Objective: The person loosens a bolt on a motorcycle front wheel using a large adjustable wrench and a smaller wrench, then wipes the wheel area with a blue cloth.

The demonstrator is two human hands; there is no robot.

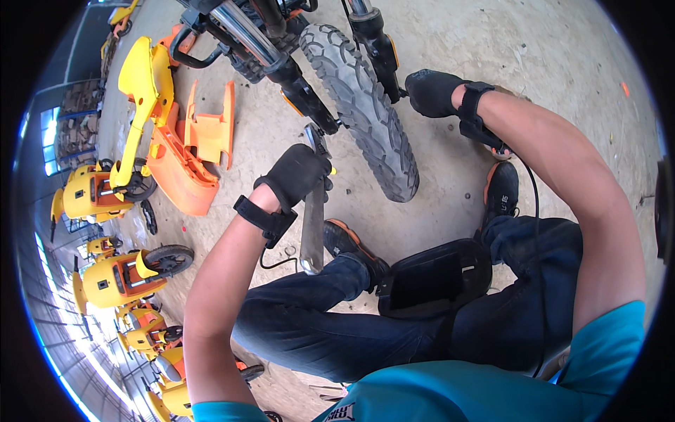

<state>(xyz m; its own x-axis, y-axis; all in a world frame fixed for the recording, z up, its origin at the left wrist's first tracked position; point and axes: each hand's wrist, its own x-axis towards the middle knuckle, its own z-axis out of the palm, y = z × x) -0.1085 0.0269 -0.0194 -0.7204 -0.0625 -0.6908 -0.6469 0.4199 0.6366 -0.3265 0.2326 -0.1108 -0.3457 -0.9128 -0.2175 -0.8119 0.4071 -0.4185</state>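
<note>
Wrapped in a black glove, my left hand grips a silver adjustable wrench. The wrench's head is up at the foot of the left fork leg, by the wheel axle. Between the fork legs stands a knobby black tyre, pointing toward me. My right hand, gloved too, is closed beside the foot of the right fork leg, at the axle's other end. Its fingers hide whatever they hold there.
Loose orange panels and a yellow panel lie on the concrete floor at the left. Several yellow scooters stand beyond them. A black plastic tray-like part sits between my legs.
</note>
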